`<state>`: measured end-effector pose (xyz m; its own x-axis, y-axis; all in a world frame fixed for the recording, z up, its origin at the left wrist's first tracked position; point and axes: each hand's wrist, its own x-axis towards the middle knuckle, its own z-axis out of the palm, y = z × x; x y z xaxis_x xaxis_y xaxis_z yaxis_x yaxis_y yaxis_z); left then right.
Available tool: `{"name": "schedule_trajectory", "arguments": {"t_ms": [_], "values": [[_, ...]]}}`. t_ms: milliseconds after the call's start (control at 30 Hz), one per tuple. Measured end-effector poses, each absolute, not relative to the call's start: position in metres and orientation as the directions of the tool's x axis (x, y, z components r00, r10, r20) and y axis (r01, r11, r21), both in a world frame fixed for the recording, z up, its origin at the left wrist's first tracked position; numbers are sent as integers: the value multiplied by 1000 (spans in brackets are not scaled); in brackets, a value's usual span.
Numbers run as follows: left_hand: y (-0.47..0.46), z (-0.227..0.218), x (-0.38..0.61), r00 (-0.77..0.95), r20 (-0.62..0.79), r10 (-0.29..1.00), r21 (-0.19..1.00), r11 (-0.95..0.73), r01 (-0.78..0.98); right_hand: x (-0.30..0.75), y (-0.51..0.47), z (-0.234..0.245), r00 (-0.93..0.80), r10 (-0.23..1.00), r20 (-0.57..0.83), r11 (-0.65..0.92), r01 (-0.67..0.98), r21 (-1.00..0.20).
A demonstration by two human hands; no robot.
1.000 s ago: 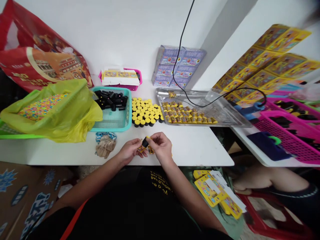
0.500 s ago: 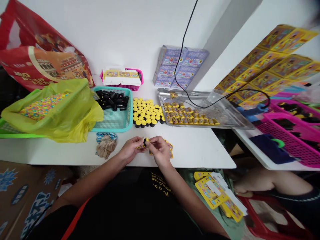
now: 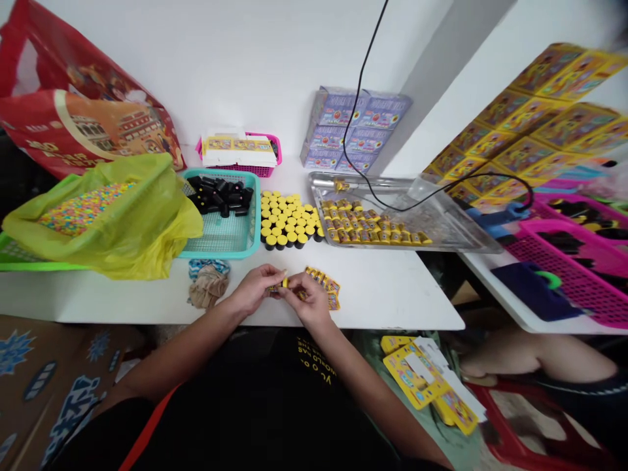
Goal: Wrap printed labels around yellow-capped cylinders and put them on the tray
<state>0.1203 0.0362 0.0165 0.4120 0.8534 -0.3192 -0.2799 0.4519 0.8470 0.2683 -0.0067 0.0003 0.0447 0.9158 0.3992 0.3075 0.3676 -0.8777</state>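
**Both bare hands at work over a white table.** The left hand (image 3: 252,289) and the right hand (image 3: 309,299) meet just above a white table top (image 3: 383,294), both closed on a small yellow piece (image 3: 284,282). The fingers hide most of it, so its long axis and the way it points cannot be told. Just beyond the grip, to the right, lie small yellow printed packets (image 3: 324,282). Farther ahead stand rows of black cylinders with yellow caps (image 3: 289,219). Left of these is a teal plastic mesh basket (image 3: 218,254); to their right, a steel tray (image 3: 412,247) holds yellow wrapped pieces (image 3: 373,229).
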Motion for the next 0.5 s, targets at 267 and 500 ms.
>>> {"name": "schedule_trajectory", "arguments": {"t_ms": [267, 500], "values": [[34, 15, 120, 528, -265, 806, 837, 465, -289, 276, -6, -1, 117, 903, 413, 364, 302, -881], [33, 10, 126, 540, -340, 770, 784, 550, -290, 280, -11, 7, 5, 848, 530, 480, 416, -772]]}}
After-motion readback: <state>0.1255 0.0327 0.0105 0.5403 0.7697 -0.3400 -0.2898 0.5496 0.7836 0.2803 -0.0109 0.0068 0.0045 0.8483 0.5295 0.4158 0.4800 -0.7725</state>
